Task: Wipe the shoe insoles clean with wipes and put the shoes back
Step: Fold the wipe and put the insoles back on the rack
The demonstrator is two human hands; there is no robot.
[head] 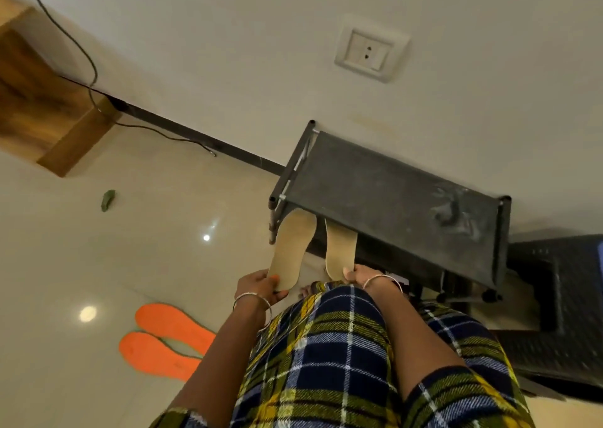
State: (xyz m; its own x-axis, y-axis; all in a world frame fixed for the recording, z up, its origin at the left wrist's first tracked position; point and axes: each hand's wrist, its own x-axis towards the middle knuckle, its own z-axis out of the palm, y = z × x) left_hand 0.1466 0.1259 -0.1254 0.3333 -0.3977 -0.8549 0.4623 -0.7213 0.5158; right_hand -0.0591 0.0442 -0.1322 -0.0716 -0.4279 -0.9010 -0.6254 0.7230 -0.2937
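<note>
Where the fingers (273,279) of the left hand (257,285) curled round the heel of a beige insole (293,248), thumb on top and the rest beneath, they held it clamped, toe pointing away from the person. The right hand (360,274) gripped the heel of a second beige insole (341,248) the same way, its thumb pressed on the upper face. The two insoles were held side by side and apart, both tops facing up. A thin bangle (253,297) circled the left wrist and another bangle (378,279) the right. The toes of both insoles reached the front edge of a dark shoe rack (391,189), and the tip of the right-hand one was hidden under its top shelf. Below the forearms lay a plaid garment (329,355) in blue, yellow and white. On the glossy floor (98,264) to the person's left lay an orange insole (173,323) with a second orange insole (153,352) just beside it. Farther off a small green object (108,200) lay on the floor, too blurred to identify. A wall socket (372,49) sat above the rack.
</note>
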